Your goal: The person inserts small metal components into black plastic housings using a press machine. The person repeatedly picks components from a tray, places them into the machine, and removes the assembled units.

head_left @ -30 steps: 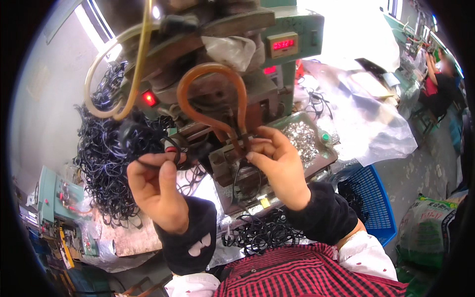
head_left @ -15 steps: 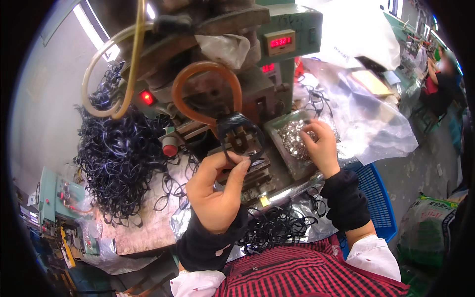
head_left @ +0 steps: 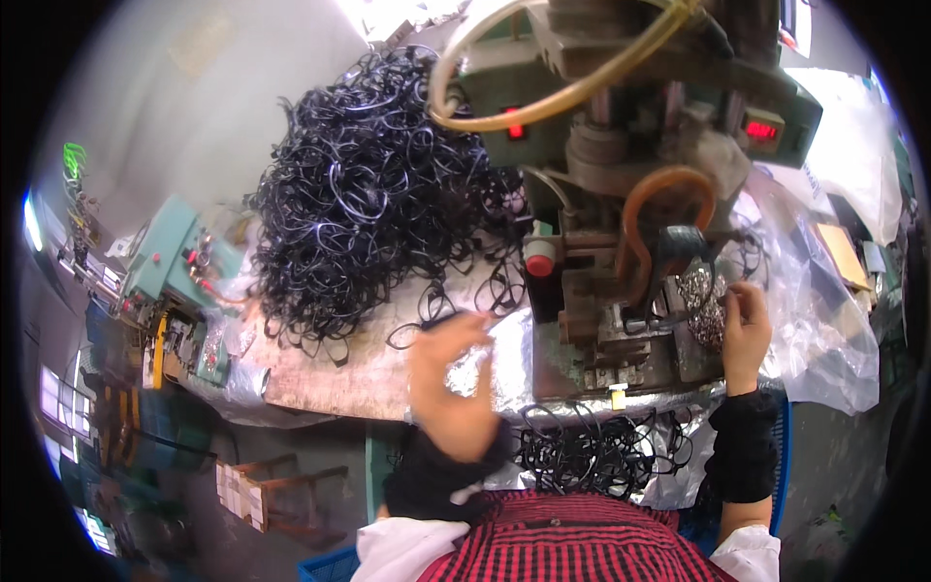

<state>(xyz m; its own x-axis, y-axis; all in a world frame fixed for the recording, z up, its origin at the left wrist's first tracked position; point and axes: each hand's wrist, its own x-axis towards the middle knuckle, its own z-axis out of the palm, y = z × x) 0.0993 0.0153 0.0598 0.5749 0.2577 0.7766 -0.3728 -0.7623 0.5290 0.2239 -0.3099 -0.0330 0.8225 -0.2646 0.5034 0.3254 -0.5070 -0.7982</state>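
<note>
My left hand (head_left: pixel 451 388), smeared by motion, hovers at the table's front part, near loose loops below the big pile of black loop-shaped bands (head_left: pixel 359 204). Its thumb and forefinger look apart, with nothing clear between them. My right hand (head_left: pixel 747 339) is at the tray of small shiny metal pieces (head_left: pixel 703 310), right of the press. Its fingertips are drawn together; what they hold, if anything, is too small to make out. Between my hands stands the press (head_left: pixel 611 310), with an orange hose (head_left: pixel 635 223) and a dark curved strand by its tooling.
More black bands (head_left: pixel 601 451) lie on silvery sheeting in front of me. A red button (head_left: pixel 539 257) sits on the press's left side. Clear plastic sheeting (head_left: pixel 824 330) hangs at the right, a blue basket (head_left: pixel 784 436) below. A wooden stool (head_left: pixel 262 490) stands lower left.
My left hand has left the press and moved left towards the pile. My right hand stays by the metal pieces. The view has swung left, showing more of the pile and floor.
</note>
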